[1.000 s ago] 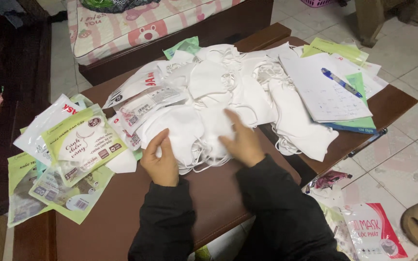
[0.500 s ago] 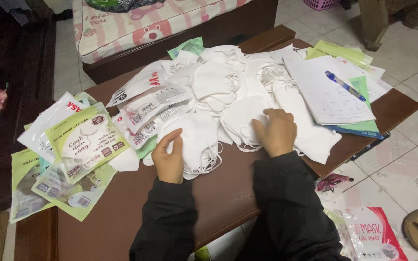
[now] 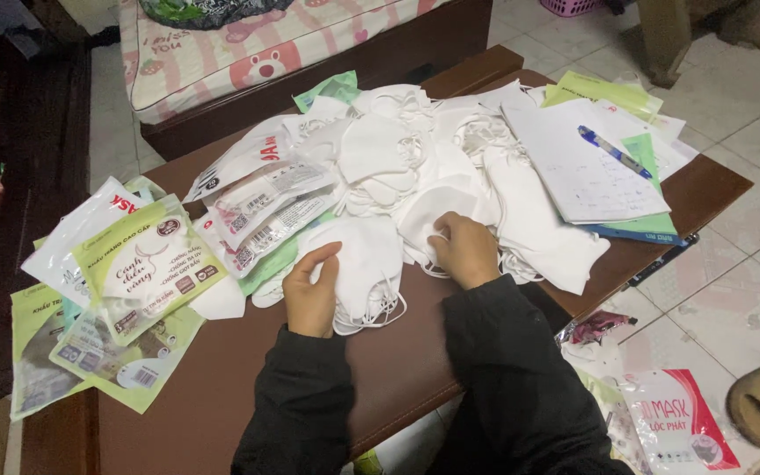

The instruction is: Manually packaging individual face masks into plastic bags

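I see the small stack of white masks [image 3: 364, 268] lying at the table's [image 3: 398, 369] near edge, my left hand [image 3: 311, 293] resting open along its side. My right hand [image 3: 465, 251] has pulled back from the heap [image 3: 415, 163], fingers curled, seemingly pinching one mask's [image 3: 433, 215] edge. Green packets [image 3: 147, 264] lie left.

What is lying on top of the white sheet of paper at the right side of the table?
A blue pen lies on the white sheet of paper, and a green slip overlaps its right edge. Under the sheet, only blue and green edges show; the rest is covered.
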